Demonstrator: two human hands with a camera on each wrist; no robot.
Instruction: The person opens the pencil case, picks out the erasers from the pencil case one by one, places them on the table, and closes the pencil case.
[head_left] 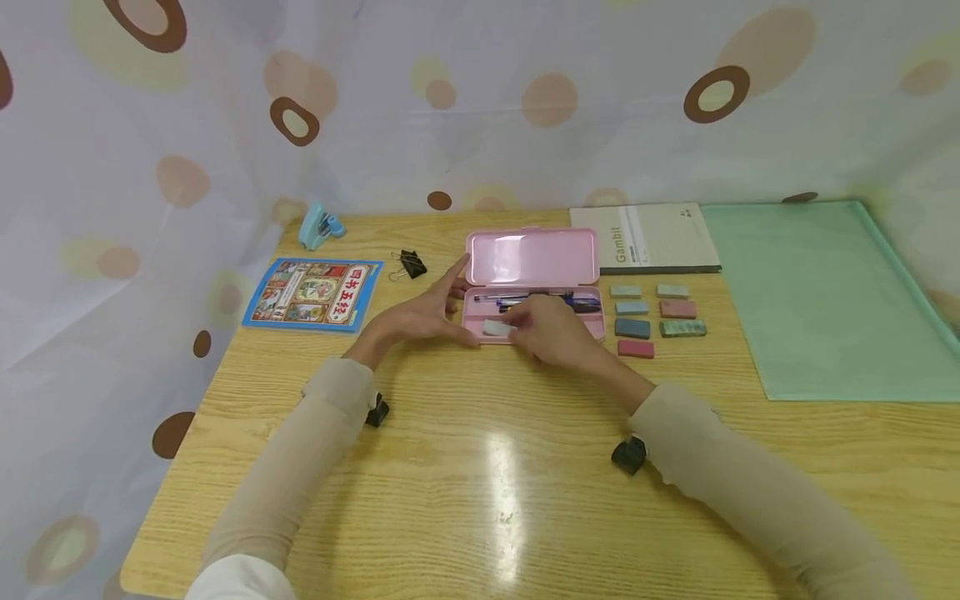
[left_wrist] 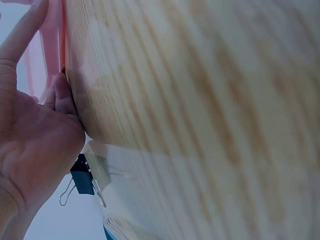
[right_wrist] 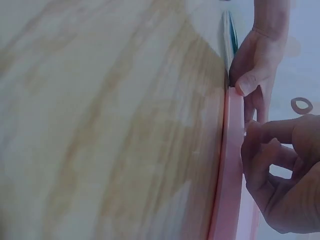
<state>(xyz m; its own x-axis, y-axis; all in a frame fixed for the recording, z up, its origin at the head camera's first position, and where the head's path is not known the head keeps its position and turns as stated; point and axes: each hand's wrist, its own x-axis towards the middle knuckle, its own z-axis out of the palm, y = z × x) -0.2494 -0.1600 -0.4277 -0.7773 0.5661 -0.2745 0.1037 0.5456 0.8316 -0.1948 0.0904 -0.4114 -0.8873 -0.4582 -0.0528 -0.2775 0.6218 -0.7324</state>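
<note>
Pink plastic sets the scene: an open pencil case (head_left: pixel 532 292) lies mid-bench, its long axis running left to right, lid tipped up on the far side and tray toward the person. A pale eraser (head_left: pixel 497 329) sits at the left end of the tray's near compartment, long axis also left to right, with pens (head_left: pixel 536 298) lying parallel in the far groove.

The right hand (head_left: pixel 555 329) is the nearer one — its fingers (head_left: pixel 525 321) curl down over the tray just right of the eraser, touching or pinching its right end (motion blur keeps me from telling which). In the right wrist view those fingers are bent together above the pink rim, so the eraser lies leftward of the fingertips, along the case's length.

The left hand (head_left: pixel 423 317) rests on the bench at the case's left end, fingers straight and relaxed, forefinger pointing up toward the lid's corner, thumb pressed against the tray's near-left corner — bracing, not gripping.

Both forearms angle inward from the near edge of the bench (head_left: pixel 480 500), wrists low. A group of spare erasers (head_left: pixel 651 318) lies just right of the case, well clear of either hand.
</note>
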